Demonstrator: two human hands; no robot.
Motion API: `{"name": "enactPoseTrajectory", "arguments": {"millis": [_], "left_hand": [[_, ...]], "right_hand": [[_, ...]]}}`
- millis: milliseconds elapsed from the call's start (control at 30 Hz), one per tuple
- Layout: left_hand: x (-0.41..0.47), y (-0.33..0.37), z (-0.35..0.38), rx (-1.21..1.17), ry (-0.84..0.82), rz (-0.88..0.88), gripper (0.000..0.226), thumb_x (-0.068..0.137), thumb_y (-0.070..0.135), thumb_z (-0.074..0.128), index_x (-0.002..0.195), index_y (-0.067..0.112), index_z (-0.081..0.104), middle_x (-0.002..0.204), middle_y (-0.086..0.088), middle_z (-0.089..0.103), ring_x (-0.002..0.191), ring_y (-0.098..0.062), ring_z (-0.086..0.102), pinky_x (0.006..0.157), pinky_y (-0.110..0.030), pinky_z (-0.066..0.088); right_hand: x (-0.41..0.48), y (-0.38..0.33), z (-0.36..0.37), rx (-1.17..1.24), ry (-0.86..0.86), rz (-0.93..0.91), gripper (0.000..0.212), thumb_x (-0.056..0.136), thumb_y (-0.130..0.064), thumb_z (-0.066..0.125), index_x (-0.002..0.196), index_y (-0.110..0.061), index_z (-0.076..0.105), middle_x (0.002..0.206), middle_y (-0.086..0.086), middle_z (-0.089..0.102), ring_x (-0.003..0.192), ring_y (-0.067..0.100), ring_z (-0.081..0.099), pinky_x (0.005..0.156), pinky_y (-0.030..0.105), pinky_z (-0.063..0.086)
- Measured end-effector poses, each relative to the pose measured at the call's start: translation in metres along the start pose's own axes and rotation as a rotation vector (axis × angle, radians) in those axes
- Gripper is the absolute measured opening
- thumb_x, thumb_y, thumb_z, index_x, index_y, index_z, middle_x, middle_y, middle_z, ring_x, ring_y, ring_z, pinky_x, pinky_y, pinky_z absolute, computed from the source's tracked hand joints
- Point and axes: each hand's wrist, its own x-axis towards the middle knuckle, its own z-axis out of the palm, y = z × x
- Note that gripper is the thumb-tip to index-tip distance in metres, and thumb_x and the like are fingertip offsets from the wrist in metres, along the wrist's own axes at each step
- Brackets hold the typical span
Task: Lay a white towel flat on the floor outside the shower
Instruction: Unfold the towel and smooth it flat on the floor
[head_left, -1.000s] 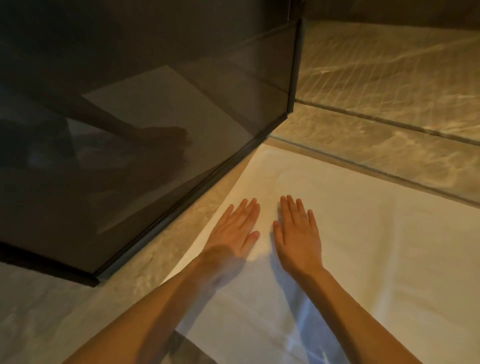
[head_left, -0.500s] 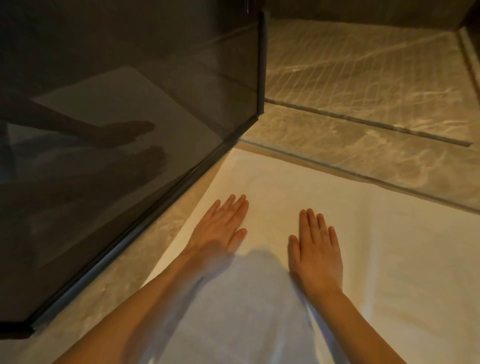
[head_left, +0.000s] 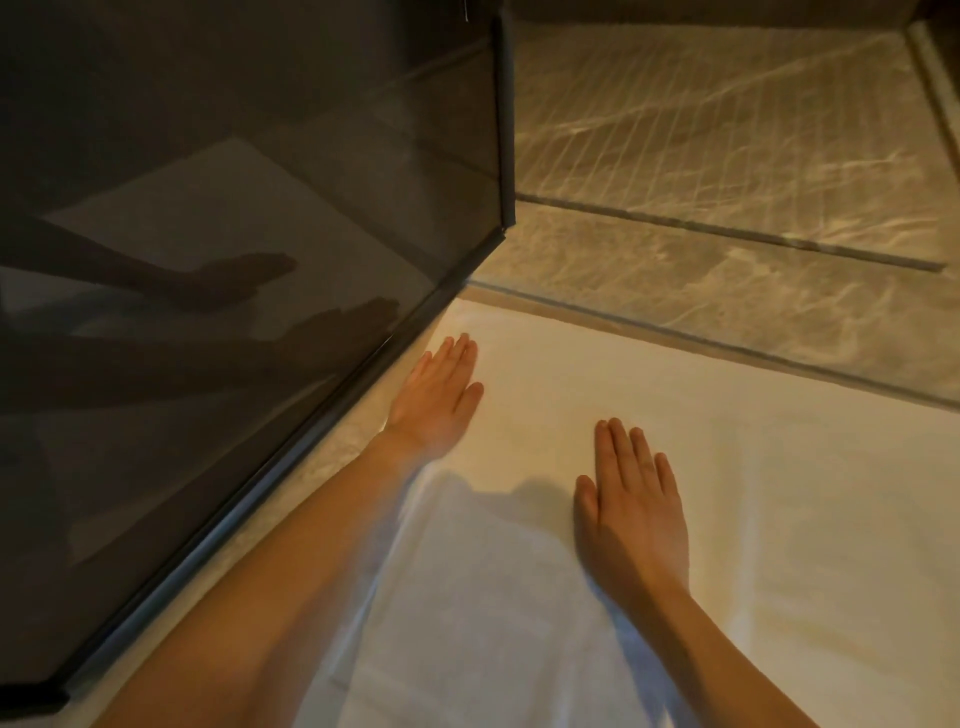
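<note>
A white towel (head_left: 753, 519) lies spread on the floor in front of the shower threshold, its far edge parallel to the sill. My left hand (head_left: 441, 395) rests palm down near the towel's far left corner, close to the dark glass panel. Flat on the towel's middle, palm down with fingers together, lies my right hand (head_left: 634, 509). Neither hand grips anything.
A dark tinted glass shower panel (head_left: 234, 260) with a black frame stands on the left, its corner at the threshold. The marble shower floor (head_left: 727, 130) and a raised stone sill (head_left: 701, 291) lie beyond the towel. A strip of bare stone floor (head_left: 311, 478) runs between glass and towel.
My hands have slid apart over the towel: the left one toward the far left corner, the right one toward me and to the right. The view has shifted right.
</note>
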Motion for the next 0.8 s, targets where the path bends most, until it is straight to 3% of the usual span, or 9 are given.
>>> {"name": "enactPoseTrajectory", "arguments": {"millis": [133,267,433,567,700,800], "left_hand": [[-0.047,0.038,0.003,-0.017,0.09,0.168,0.058,0.103,0.04,0.016,0.155,0.014,0.01,0.163,-0.002,0.007,0.15,-0.016,0.002,0.12,-0.031,-0.005],[-0.119,0.069,0.025,-0.032,0.014,0.342,0.057,0.104,0.041,0.016,0.154,0.015,0.019,0.162,-0.004,0.019,0.149,-0.018,0.012,0.12,-0.036,0.008],[-0.145,-0.014,0.001,-0.044,0.038,0.061,0.06,0.101,0.04,0.019,0.154,0.011,0.016,0.161,0.0,0.01,0.15,-0.016,0.008,0.12,-0.026,0.002],[-0.147,-0.016,-0.008,0.013,0.005,0.002,0.063,0.098,0.039,0.017,0.154,0.011,0.009,0.162,-0.004,0.005,0.15,-0.017,0.002,0.12,-0.029,-0.005],[-0.173,0.05,-0.001,-0.038,0.023,0.282,0.062,0.101,0.04,0.016,0.154,0.008,0.016,0.162,-0.009,0.014,0.15,-0.022,0.008,0.121,-0.036,0.004],[-0.201,0.093,0.019,-0.024,-0.056,0.423,0.058,0.103,0.041,0.014,0.155,0.014,0.011,0.163,-0.002,0.006,0.15,-0.014,-0.002,0.121,-0.036,0.002]], "right_hand": [[0.001,0.0,0.003,-0.022,-0.007,0.003,0.062,0.1,-0.04,0.014,0.156,-0.019,-0.001,0.164,-0.004,-0.004,0.15,0.012,-0.007,0.122,0.033,-0.004],[0.002,0.001,0.003,-0.046,-0.007,0.004,0.062,0.101,-0.038,0.017,0.157,-0.018,0.003,0.165,-0.003,0.0,0.151,0.014,-0.004,0.123,0.035,-0.002],[-0.001,0.001,0.0,-0.042,-0.019,-0.015,0.062,0.101,-0.039,0.016,0.157,-0.017,0.003,0.165,-0.002,-0.001,0.151,0.015,-0.005,0.123,0.036,-0.001],[0.0,0.0,-0.001,-0.06,-0.035,-0.008,0.063,0.1,-0.039,0.015,0.157,-0.015,0.004,0.165,0.001,0.001,0.151,0.018,-0.003,0.123,0.038,0.0],[0.0,-0.001,-0.002,-0.078,-0.054,-0.01,0.063,0.1,-0.04,0.013,0.157,-0.015,0.002,0.165,0.002,0.0,0.151,0.019,-0.003,0.123,0.039,0.001],[-0.001,-0.001,-0.004,-0.068,-0.056,-0.004,0.063,0.1,-0.039,0.014,0.157,-0.014,0.003,0.165,0.002,0.002,0.151,0.019,-0.002,0.123,0.039,0.001]]}}
